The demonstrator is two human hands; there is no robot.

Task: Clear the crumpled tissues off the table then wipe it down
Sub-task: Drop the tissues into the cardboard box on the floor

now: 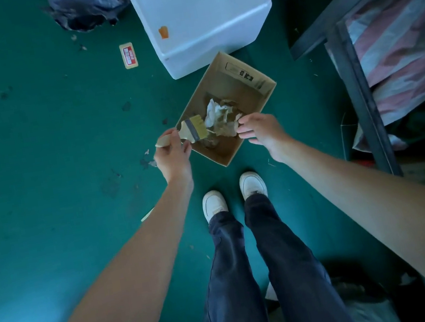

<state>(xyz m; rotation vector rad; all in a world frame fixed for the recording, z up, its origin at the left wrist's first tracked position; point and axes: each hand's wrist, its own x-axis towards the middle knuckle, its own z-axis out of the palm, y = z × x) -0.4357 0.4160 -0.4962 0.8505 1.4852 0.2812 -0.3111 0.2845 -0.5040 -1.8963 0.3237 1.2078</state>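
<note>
The table itself is hard to place: only a dark metal frame at the right edge shows, cut off by the picture, with striped pink and grey cloth bunched under it. A black bag is cropped at the top, and dim clutter at the bottom edge cannot be made out.

The crumpled tissues, white and brownish, wrinkled and soft, lie in a shallow cardboard box that sits tilted on the green floor, just beside a white foam box with an orange smear. What lies under the tissues is unclear.

The left hand grips the pale wooden handle of a flat brush, its straw-coloured bristles over the box's near corner. The right hand hangs released over the box rim, fingers loosely spread at the tissues' edge; whether they touch is unclear.

A small label and dark flecks dot the floor. White shoes stand below.
</note>
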